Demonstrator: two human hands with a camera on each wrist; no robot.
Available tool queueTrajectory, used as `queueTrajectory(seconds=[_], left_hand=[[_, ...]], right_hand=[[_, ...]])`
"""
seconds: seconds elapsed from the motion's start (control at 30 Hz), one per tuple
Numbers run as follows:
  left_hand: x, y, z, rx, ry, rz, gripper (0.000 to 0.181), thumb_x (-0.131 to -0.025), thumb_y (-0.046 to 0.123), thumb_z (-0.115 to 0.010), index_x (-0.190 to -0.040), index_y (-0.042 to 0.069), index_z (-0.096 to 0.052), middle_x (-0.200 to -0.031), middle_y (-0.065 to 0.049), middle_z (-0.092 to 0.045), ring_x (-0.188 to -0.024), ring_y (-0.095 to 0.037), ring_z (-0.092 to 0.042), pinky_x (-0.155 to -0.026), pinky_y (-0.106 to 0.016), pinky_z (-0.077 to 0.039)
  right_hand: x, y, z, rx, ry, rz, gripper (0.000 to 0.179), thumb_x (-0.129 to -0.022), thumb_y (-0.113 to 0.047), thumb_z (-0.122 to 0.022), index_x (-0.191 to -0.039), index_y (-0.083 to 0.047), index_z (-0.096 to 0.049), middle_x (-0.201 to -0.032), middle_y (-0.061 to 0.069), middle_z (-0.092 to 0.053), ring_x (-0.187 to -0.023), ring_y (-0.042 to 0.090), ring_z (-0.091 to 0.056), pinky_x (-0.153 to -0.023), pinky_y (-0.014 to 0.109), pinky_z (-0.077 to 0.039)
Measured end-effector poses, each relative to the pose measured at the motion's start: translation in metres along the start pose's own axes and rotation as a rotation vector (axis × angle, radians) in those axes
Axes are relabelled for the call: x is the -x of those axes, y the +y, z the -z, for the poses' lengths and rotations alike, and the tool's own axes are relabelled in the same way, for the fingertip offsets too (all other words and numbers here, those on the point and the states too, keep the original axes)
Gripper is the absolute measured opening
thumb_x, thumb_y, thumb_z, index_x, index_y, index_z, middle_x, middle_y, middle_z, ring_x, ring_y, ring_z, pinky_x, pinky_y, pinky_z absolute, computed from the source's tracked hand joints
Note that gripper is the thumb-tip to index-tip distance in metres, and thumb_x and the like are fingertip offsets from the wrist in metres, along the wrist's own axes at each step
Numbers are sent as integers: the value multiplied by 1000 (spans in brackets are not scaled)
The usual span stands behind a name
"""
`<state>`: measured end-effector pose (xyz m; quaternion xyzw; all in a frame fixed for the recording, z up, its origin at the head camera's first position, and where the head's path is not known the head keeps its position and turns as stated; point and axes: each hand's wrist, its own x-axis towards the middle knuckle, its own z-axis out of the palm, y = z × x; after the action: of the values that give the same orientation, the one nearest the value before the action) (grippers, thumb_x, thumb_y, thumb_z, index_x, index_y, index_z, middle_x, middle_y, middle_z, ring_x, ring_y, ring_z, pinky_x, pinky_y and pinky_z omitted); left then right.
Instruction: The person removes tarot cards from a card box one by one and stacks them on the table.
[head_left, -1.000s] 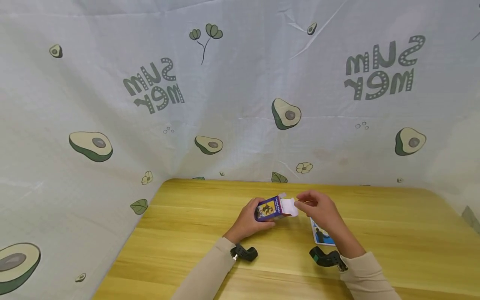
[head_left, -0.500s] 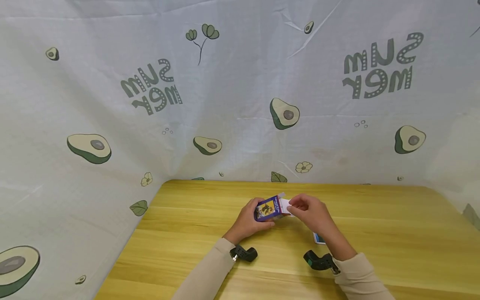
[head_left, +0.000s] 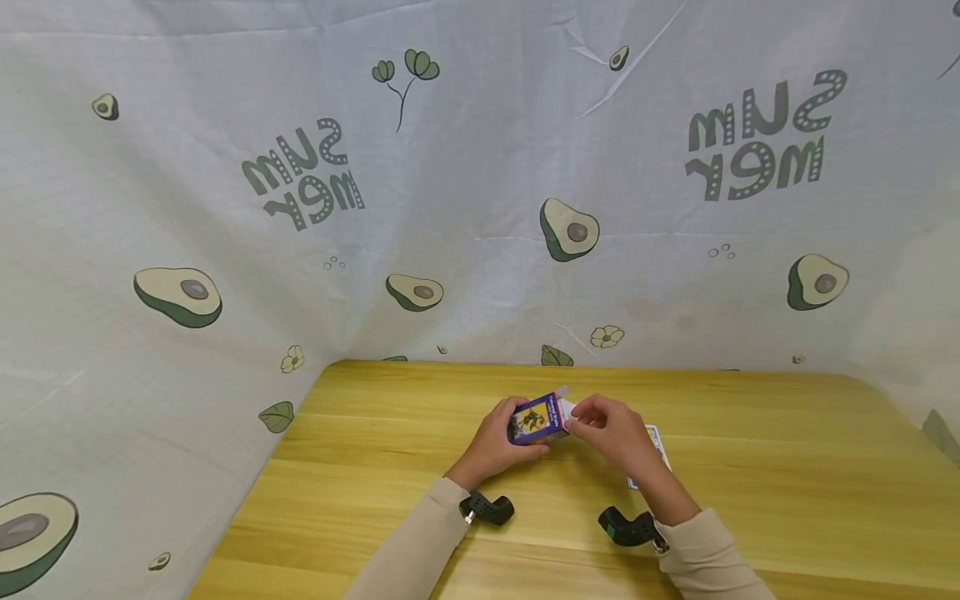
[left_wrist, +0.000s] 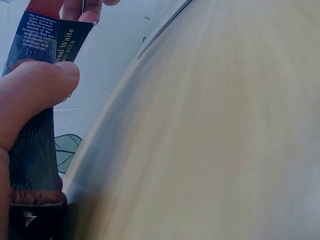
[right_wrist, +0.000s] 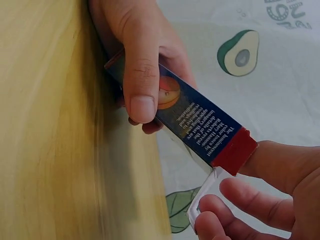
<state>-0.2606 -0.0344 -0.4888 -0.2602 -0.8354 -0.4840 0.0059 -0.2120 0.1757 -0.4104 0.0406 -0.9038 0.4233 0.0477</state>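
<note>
A purple-blue tarot card box [head_left: 534,420] is tilted in the air over the table, its end flap open and pointing right. My left hand [head_left: 498,442] grips it, thumb [left_wrist: 50,82] along the narrow printed side. My right hand [head_left: 611,429] is at the box's open end, pinching the white-lined lid flap [right_wrist: 205,192] at its edge. Beside those fingers, a red side flap [right_wrist: 235,152] sticks out. A blue-and-white picture card [head_left: 657,442] lies on the table, partly hidden under the right forearm.
The wooden table [head_left: 375,500] reaches back to a pale curtain [head_left: 480,167] printed with avocados. Black wrist mounts [head_left: 487,507] sit on both wrists, low over the tabletop.
My right hand has moved left and slightly down along the lid flap toward the box, and less of the flap shows. The left hand and box have stayed nearly still.
</note>
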Motion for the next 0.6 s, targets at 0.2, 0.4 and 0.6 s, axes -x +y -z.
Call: queueTrajectory(seconds=[0.2, 0.4, 0.6], left_hand=[[0, 1, 0, -5, -7, -3, 68, -77, 37, -81, -131, 17, -45, -117, 2, -53, -99, -10, -52, -87, -25, -46], [0, 0, 0, -14, -14, -10, 68, -77, 37, -81, -132, 18, -45, -118, 2, -53, -100, -10, -52, -89, -26, -45], [0, 0, 0, -26, -14, -14, 69, -77, 37, -81, -132, 17, -46, -120, 2, -53, -101, -9, -52, -90, -27, -45]], right_hand=[[-2, 3, -4, -17, -8, -30, 19, -87, -21, -73, -93, -4, -66, -85, 5, -65, -78, 20, -54, -67, 30, -46], [-3, 6, -7, -40, -25, -77, 20, -86, -21, -72, -91, -4, -65, -85, 5, -64, -78, 20, -54, -64, 29, -45], [-5, 7, -7, -48, -37, -101, 20, -86, -22, -72, -90, -3, -66, -82, 6, -61, -73, 19, -51, -59, 29, -43]])
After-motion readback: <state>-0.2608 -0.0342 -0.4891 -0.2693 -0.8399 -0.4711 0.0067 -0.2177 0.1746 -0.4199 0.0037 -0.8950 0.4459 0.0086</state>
